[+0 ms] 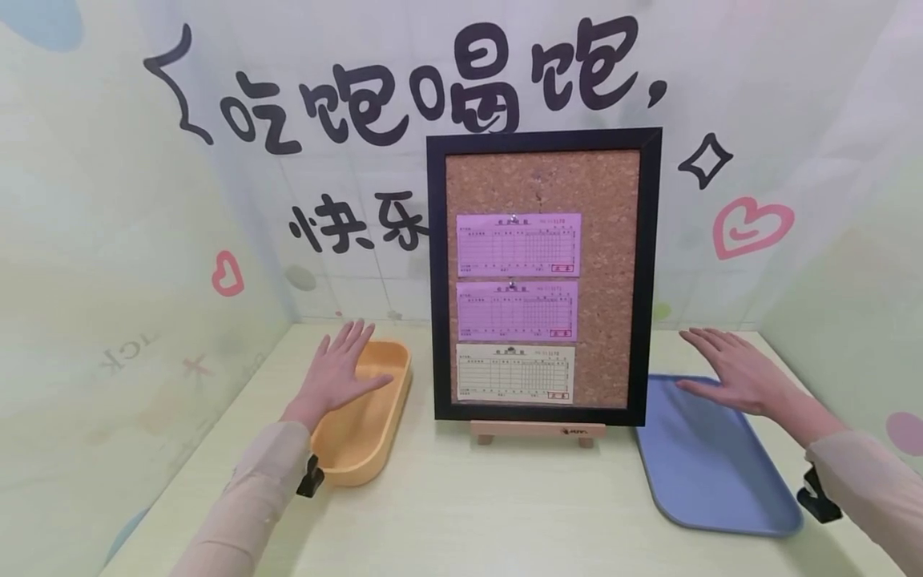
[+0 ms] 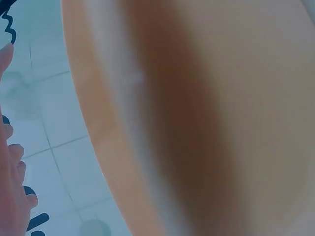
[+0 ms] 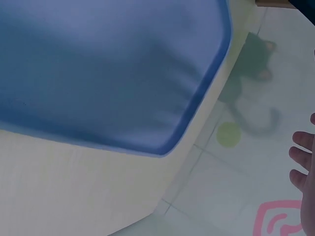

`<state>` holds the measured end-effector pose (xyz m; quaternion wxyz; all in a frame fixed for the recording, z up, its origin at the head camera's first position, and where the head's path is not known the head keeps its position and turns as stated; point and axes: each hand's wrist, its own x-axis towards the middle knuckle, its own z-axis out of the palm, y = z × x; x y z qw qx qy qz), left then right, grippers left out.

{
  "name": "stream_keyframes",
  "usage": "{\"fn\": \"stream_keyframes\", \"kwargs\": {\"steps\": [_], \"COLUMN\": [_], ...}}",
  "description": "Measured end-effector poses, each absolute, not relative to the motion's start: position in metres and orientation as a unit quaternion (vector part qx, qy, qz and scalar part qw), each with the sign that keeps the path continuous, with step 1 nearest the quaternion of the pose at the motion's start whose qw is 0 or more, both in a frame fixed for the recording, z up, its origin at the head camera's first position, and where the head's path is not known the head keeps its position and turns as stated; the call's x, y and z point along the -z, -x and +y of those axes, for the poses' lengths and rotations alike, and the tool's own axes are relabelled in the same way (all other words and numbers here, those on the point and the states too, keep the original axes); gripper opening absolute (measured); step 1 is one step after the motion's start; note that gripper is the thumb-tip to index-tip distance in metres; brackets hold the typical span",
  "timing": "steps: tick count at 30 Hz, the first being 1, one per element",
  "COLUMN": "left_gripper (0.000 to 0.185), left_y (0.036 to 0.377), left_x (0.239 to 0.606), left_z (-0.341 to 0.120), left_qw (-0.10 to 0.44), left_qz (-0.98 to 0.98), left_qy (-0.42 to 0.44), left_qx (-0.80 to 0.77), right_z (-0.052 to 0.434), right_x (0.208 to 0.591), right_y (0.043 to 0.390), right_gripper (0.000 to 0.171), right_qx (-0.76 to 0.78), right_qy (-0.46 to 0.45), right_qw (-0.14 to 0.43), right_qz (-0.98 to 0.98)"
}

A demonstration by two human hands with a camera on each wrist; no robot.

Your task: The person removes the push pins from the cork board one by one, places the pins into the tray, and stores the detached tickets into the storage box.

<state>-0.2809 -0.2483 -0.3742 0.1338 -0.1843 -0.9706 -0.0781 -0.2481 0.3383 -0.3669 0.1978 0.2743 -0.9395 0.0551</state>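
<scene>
A black-framed cork board [image 1: 542,276] stands on a small wooden easel [image 1: 537,433] at the middle of the pale table. Two pink slips [image 1: 517,244] and one cream slip [image 1: 515,373] are pinned to it. My left hand [image 1: 339,373] hovers flat with spread fingers over an orange tray [image 1: 364,449], holding nothing. My right hand [image 1: 735,370] hovers flat over the far end of a blue tray [image 1: 710,473], also holding nothing. The orange tray [image 2: 197,118] fills the left wrist view, and the blue tray [image 3: 108,69] fills the right wrist view.
Walls with printed black characters and pink hearts [image 1: 750,227] close in the table on the left, back and right. Bare table surface [image 1: 505,513] lies in front of the easel between the two trays.
</scene>
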Motion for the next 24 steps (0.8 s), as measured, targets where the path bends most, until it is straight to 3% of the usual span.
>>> {"fn": "stream_keyframes", "kwargs": {"steps": [24], "left_gripper": [0.084], "left_y": [0.285], "left_x": [0.351], "left_z": [-0.213], "left_qw": [0.199], "left_qz": [-0.945], "left_qy": [0.201], "left_qx": [0.162], "right_z": [0.299], "right_x": [0.349], "right_y": [0.241], "right_gripper": [0.07], "right_qx": [-0.213], "right_qy": [-0.226], "right_qw": [0.226], "right_qz": [-0.923]}}
